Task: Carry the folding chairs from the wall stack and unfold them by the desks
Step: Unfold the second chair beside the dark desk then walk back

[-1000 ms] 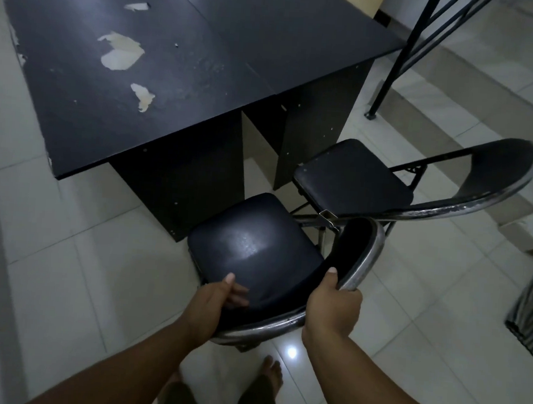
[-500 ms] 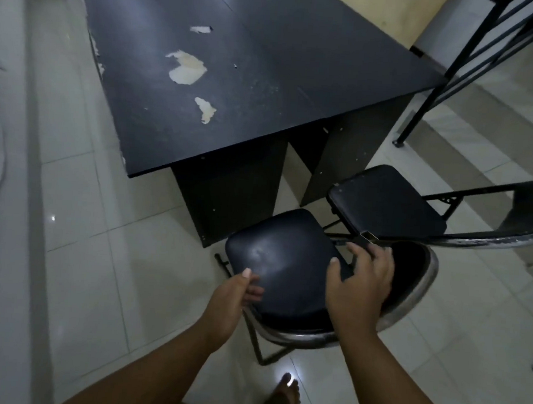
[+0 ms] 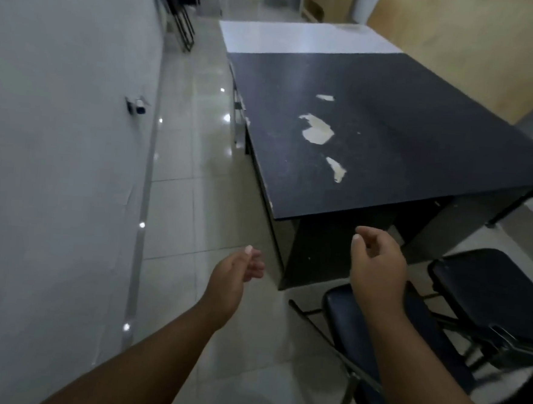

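Both hands, left (image 3: 238, 272) and right (image 3: 377, 266), hang free, fingers loosely curled, grasping nothing. Two unfolded chairs (image 3: 354, 328) stand beside the black table (image 3: 389, 141). The dark frames (image 3: 181, 22) far along the wall may be more chairs: probably stiff, fairly heavy steel, best gripped by the back tube.

Grey wall (image 3: 57, 155) at left, glossy tiled floor (image 3: 193, 152) (light glints), tan panel (image 3: 459, 41) beyond

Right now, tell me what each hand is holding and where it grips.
Nothing: left hand and right hand hang open above the floor and near chair.
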